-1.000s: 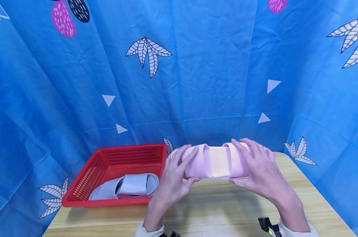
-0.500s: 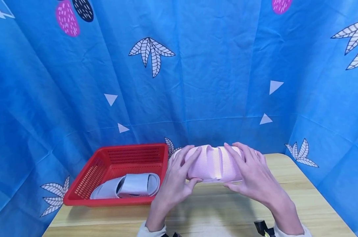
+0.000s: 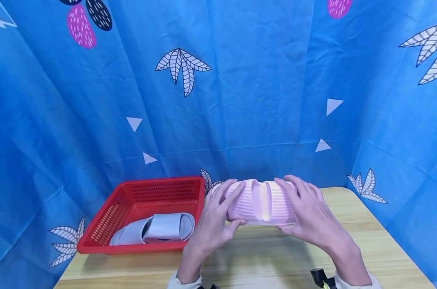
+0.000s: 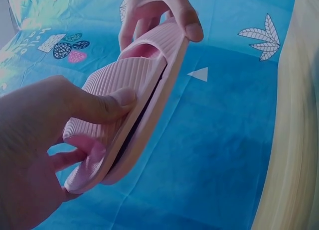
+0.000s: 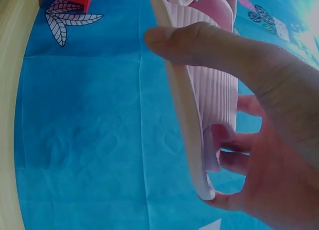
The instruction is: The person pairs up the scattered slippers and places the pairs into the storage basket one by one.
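A pair of pink ribbed slide slippers is held up over the table, laid one against the other with their straps side by side. My left hand (image 3: pixel 213 222) grips the left pink slipper (image 3: pixel 241 204), its thumb across the ribbed strap in the left wrist view. Round the outer end of the right pink slipper (image 3: pixel 280 205) curls my right hand (image 3: pixel 314 214), thumb along the sole edge (image 5: pixel 182 100) in the right wrist view. A narrow dark gap runs between the two soles in the left wrist view. Both slippers overlap lengthwise, with a short strip of footbed (image 3: pixel 262 200) showing between the straps.
A red plastic basket (image 3: pixel 131 249) stands on the left of the wooden table (image 3: pixel 359 241), holding grey slide slippers (image 3: pixel 164 227) near its front wall. Blue patterned cloth (image 3: pixel 258 100) hangs behind and at both sides.
The right hand has moved left, sliding its pink slipper further over the other, so the gap between the straps has narrowed. In the last half second the hands have barely moved.
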